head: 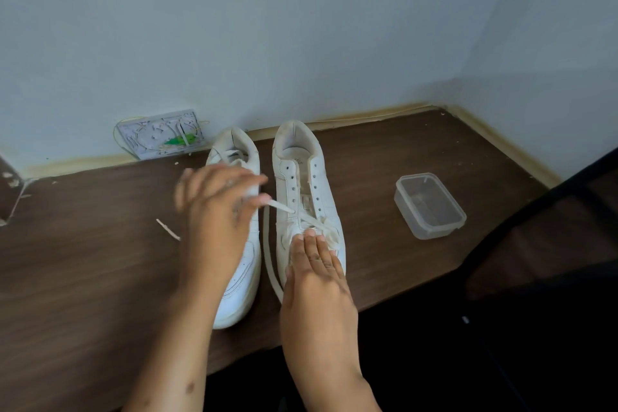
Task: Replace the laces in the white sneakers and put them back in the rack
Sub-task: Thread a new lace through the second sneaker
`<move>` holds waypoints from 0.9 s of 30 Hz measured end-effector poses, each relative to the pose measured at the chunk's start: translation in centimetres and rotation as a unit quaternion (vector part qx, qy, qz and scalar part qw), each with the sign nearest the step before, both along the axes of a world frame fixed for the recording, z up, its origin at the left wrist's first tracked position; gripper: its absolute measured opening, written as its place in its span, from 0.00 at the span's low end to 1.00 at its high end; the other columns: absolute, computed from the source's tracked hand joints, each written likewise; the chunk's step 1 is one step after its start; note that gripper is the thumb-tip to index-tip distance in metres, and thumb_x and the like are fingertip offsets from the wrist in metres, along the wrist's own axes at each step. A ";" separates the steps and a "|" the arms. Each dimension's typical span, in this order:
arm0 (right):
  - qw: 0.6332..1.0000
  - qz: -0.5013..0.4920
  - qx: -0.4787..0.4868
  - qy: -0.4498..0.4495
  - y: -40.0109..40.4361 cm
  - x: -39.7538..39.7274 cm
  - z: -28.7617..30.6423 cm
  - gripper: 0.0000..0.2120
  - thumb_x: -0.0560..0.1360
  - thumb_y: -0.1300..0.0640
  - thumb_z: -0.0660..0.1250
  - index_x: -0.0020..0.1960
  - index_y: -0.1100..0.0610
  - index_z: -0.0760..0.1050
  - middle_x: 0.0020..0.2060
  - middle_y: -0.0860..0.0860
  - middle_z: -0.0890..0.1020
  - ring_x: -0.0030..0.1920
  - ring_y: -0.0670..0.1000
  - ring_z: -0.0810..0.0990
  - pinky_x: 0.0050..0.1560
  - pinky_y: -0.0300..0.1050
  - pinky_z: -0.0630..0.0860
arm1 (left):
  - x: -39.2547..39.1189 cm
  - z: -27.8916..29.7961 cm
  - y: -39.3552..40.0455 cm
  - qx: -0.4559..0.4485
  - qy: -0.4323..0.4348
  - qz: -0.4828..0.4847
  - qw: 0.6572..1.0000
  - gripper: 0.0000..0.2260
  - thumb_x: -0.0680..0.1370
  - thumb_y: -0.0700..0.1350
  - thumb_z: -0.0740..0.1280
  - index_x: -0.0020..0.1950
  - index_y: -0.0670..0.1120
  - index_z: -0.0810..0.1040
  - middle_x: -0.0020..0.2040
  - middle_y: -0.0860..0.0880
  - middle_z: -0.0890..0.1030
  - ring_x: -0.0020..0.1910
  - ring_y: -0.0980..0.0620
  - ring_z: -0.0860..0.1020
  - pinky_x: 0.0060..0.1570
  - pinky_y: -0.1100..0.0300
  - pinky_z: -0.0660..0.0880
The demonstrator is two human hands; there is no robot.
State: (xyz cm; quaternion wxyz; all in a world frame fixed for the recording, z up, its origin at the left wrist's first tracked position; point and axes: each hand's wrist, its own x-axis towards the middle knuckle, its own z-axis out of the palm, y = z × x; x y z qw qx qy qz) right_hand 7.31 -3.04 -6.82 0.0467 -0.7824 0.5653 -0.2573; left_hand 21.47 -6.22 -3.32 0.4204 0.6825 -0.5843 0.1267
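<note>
White lace pinched by left hand, right hand flat on sneaker

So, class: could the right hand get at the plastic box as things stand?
Probably yes. The right hand rests flat on the right sneaker, holding nothing, and only bare table lies between it and the plastic box.

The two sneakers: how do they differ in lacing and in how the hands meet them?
The right sneaker has a lace through only its lowest eyelets, the upper ones bare; the left sneaker's lacing is mostly hidden. The right hand lies flat on the right sneaker; the left hand pinches the lace end above the left sneaker. Both are white, toes toward the camera.
</note>
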 end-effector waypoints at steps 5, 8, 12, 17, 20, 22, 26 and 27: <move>1.000 -0.001 -0.002 0.015 0.0 0.0 0.0 0.22 0.66 0.59 0.65 0.59 0.60 0.82 0.58 0.56 0.83 0.60 0.52 0.81 0.59 0.48 0.78 | -1.3 -0.7 -0.5 0.020 -0.036 -0.041 0.998 0.05 0.74 0.49 0.70 0.41 0.53 0.85 0.40 0.57 0.83 0.48 0.55 0.79 0.72 0.49 0.55; 1.000 0.001 0.006 0.021 0.0 -0.1 0.0 0.22 0.65 0.59 0.66 0.58 0.59 0.82 0.58 0.55 0.83 0.60 0.51 0.81 0.59 0.48 0.77 | 0.0 0.1 0.0 -0.044 0.048 0.055 0.996 0.04 0.76 0.43 0.70 0.44 0.49 0.84 0.44 0.53 0.84 0.45 0.50 0.80 0.70 0.49 0.58; 0.999 0.002 0.024 0.024 -0.1 -0.1 -0.1 0.24 0.61 0.61 0.79 0.57 0.59 0.83 0.57 0.54 0.84 0.59 0.51 0.82 0.57 0.48 0.79 | 1.2 0.8 1.1 -0.067 0.103 0.150 0.981 0.03 0.77 0.42 0.70 0.48 0.47 0.84 0.44 0.49 0.84 0.44 0.45 0.79 0.68 0.42 0.64; 0.999 0.003 0.030 0.019 0.0 -0.2 0.1 0.27 0.59 0.60 0.81 0.57 0.60 0.83 0.56 0.55 0.84 0.59 0.51 0.82 0.57 0.48 0.79 | 0.7 0.5 0.3 -0.001 0.013 0.013 1.000 0.13 0.74 0.53 0.70 0.56 0.51 0.84 0.54 0.52 0.82 0.57 0.48 0.76 0.67 0.44 0.61; 0.999 0.004 0.026 0.026 -0.1 -0.2 0.2 0.27 0.59 0.61 0.81 0.58 0.60 0.82 0.57 0.56 0.83 0.59 0.51 0.82 0.56 0.49 0.80 | -0.4 -0.1 -0.1 0.037 -0.043 -0.051 0.997 0.11 0.75 0.56 0.66 0.48 0.55 0.85 0.47 0.57 0.84 0.58 0.54 0.75 0.73 0.49 0.52; 0.999 0.006 0.023 0.024 -0.2 -0.3 0.2 0.27 0.59 0.61 0.81 0.58 0.60 0.82 0.57 0.56 0.83 0.59 0.52 0.82 0.56 0.49 0.80 | -0.5 -0.2 0.0 0.029 -0.043 -0.045 0.998 0.09 0.75 0.54 0.66 0.43 0.55 0.85 0.41 0.57 0.83 0.52 0.56 0.75 0.73 0.49 0.53; 1.000 0.020 0.023 0.010 -0.1 -0.3 0.2 0.26 0.60 0.60 0.81 0.58 0.58 0.83 0.57 0.54 0.83 0.59 0.50 0.82 0.57 0.46 0.79 | -0.5 -0.2 0.1 0.009 0.007 0.019 1.000 0.05 0.76 0.48 0.69 0.43 0.53 0.85 0.41 0.56 0.82 0.48 0.52 0.78 0.73 0.48 0.56; 0.999 0.025 0.024 0.007 -0.1 -0.3 0.3 0.26 0.59 0.59 0.81 0.57 0.58 0.83 0.57 0.54 0.84 0.59 0.50 0.82 0.57 0.46 0.79 | -0.6 -0.1 0.1 0.004 0.012 0.028 1.000 0.04 0.76 0.47 0.70 0.44 0.52 0.85 0.42 0.55 0.82 0.48 0.50 0.78 0.73 0.48 0.57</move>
